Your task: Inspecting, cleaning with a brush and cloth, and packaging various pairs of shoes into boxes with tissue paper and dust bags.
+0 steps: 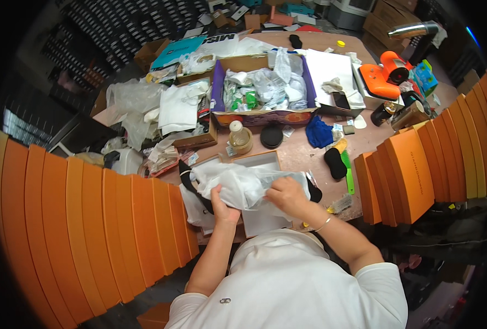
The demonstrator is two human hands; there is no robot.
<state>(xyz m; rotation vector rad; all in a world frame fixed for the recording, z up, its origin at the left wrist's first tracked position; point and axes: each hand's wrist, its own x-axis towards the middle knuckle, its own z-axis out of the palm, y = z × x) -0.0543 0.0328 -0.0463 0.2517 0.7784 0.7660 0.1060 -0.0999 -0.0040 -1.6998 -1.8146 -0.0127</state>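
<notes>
My left hand (225, 207) is closed on a bundle wrapped in thin white film (229, 183), its thumb up over the wrapping. A curved black item (189, 183) juts out at the bundle's left end; its kind is not plain. My right hand (288, 195) pinches the film at the bundle's right side, where it stretches out thin. Beneath both hands lies an open shallow box (265, 220) with a white inside and orange-brown edges. Another black item (313, 192) shows just beyond my right hand, partly covered.
Stacked orange boxes stand at the left (90, 219) and right (413, 181). Behind the work lie a purple carton (220, 88) of crumpled plastic, a bottle (236, 131), a round black tin (271, 135), a green-handled brush (349, 178) and an orange tape dispenser (376, 82).
</notes>
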